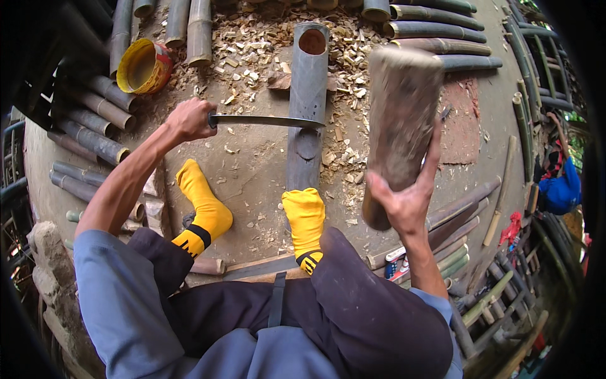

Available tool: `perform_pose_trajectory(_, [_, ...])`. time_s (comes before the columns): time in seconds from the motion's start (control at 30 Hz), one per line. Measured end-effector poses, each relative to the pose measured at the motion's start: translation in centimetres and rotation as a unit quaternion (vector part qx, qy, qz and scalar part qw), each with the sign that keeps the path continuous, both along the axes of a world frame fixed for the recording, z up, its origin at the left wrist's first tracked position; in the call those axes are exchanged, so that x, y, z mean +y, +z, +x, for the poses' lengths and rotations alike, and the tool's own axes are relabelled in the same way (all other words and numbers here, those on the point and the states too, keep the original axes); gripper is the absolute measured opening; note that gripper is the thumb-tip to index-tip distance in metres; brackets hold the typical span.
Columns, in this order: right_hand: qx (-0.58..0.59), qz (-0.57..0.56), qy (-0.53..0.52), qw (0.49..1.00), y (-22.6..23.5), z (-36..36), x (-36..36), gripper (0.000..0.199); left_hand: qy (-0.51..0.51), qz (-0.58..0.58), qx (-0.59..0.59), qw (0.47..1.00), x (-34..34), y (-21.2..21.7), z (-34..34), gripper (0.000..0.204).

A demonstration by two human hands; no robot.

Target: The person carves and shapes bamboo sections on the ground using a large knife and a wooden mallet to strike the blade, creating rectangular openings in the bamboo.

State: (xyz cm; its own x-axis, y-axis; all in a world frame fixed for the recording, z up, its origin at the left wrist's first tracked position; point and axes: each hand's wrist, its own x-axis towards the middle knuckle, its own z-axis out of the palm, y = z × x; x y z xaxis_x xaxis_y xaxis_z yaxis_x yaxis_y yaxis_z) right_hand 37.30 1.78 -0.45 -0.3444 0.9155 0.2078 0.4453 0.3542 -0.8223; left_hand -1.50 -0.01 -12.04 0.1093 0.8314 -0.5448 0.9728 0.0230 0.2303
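Note:
My left hand [187,120] grips the handle of a long knife [265,120] whose blade lies across a grey-green bamboo pole [307,82]. The pole runs straight away from me on the ground, its hollow far end open. My right foot in a yellow sock [305,218] presses on the pole's near end; the other yellow-socked foot [203,208] rests to the left. My right hand [404,202] holds a thick wooden club [399,126] raised upright to the right of the pole, above the blade's level.
Wood chips [252,50] litter the dirt around the pole's far end. Cut bamboo poles [88,132] lie stacked left, more bamboo [442,31] at top right and lower right. A yellow bucket [144,66] lies tipped at upper left. A person in blue [558,189] sits far right.

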Motion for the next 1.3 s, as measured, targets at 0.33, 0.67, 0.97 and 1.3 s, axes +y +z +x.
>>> perform_pose_trajectory(0.33, [-0.138,-0.046,0.195,0.97,1.2,-4.7,9.0,0.091,-0.027,0.004,-0.042,0.999,1.5,-0.2,-0.5,0.021])
perform_pose_trajectory(0.67, [-0.18,-0.291,0.221,0.913,-4.7,-3.6,6.6,0.095,-0.031,0.033,-0.049,0.998,1.7,-1.2,0.2,0.022])
perform_pose_trajectory(0.97, [0.279,0.002,0.102,0.955,1.9,-6.3,8.0,0.081,-0.043,-0.005,-0.047,0.998,1.3,-1.2,0.3,0.025])
perform_pose_trajectory(1.3, [-0.024,-0.295,0.078,0.952,-4.7,-2.5,1.5,0.103,-0.027,-0.092,-0.04,0.995,0.1,-1.0,0.5,0.028])
